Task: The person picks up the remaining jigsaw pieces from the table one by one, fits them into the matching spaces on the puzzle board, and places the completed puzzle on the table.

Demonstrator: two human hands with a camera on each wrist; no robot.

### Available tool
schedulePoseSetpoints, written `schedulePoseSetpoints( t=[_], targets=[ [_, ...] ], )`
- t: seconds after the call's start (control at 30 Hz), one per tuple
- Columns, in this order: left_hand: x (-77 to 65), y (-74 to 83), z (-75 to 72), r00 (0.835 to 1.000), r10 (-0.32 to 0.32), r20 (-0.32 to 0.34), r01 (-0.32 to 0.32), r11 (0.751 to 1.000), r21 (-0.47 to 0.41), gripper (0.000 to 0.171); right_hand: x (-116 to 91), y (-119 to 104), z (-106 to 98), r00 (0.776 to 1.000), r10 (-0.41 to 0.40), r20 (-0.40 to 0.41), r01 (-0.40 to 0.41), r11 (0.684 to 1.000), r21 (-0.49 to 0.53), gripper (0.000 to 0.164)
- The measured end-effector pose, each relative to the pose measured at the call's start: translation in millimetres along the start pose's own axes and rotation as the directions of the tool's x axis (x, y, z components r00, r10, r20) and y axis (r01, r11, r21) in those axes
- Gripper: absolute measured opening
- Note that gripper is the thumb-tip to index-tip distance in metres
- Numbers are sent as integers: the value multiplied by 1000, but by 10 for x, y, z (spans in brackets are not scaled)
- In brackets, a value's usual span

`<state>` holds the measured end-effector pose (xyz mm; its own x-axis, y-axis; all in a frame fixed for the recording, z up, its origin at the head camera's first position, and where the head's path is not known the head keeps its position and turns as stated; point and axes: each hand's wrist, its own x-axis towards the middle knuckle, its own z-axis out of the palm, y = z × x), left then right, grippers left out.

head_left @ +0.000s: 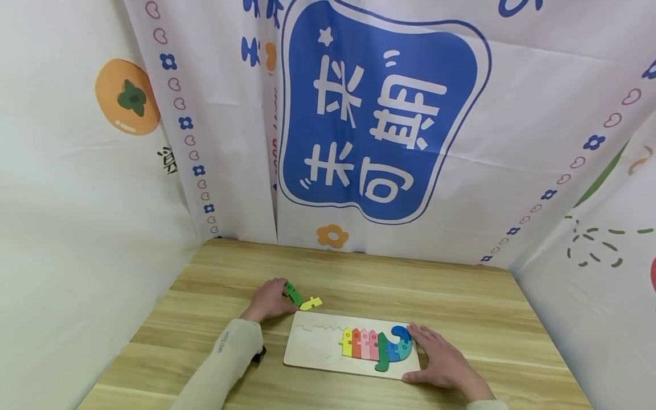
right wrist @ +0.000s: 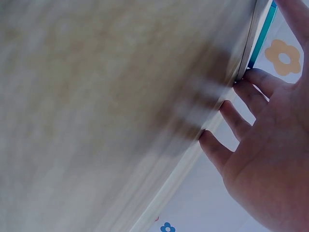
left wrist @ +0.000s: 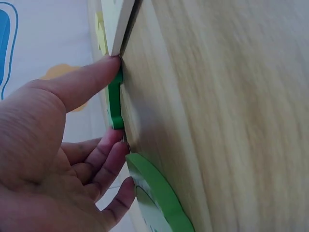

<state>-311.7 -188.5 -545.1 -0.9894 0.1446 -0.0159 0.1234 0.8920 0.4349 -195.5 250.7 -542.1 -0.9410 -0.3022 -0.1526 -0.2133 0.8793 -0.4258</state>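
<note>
My left hand [head_left: 270, 300] holds a dark green puzzle piece [head_left: 294, 294] low over the table, its thumb at one end and fingertips at the other. A yellow puzzle piece [head_left: 311, 303] lies beside it. In the left wrist view, a lighter green piece [left wrist: 161, 195] rests near the little finger; the hand hides it from the head view. The pale wooden puzzle board [head_left: 312, 347] has a coloured row of fitted pieces: yellow, orange, pink, green, blue and teal. My right hand [head_left: 441, 360] is spread at the board's right end, fingertips touching the edge.
The wood-grain table [head_left: 410, 279] meets a printed white cloth [head_left: 241, 188] at the back. More printed cloth hangs at both sides. Bare wood with a wavy cut line [head_left: 320, 327] shows on the board's left half.
</note>
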Motion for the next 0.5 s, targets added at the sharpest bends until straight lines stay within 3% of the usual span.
schedulePoseSetpoints(
  t=[0.23,0.5],
  targets=[
    [-6,10,-22,998,14,-69,-16,999,-39,84,-7,-7,-2,1000,-2,-3,2,1000,-6,114],
    [-71,95,-116,987,97,-128,-104,993,-48,84,-4,2,3,1000,-2,-7,2,1000,-12,114]
  ],
)
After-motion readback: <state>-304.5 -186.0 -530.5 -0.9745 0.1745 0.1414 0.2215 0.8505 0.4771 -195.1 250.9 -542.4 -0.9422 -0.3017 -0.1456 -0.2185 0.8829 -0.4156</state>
